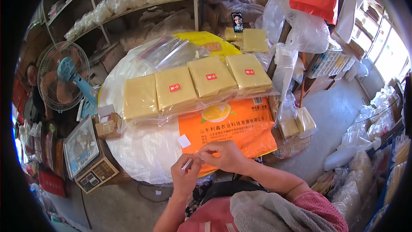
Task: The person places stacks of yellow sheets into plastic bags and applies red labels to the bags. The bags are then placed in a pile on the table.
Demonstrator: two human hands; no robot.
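At seven o'clock on the printed orange plastic bag (257,146), the left hand (184,175) holds a small white paper-like slip (187,165) in its curled grip; at its two o'clock, the right hand (224,157) draws its fingertips narrow, gripping what I cannot tell. Four flat yellow clear-wrapped packets (183,94) lie at twelve o'clock, beyond both

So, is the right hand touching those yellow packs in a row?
Apart. The head view shows orange bag between the right hand and the yellow packs.
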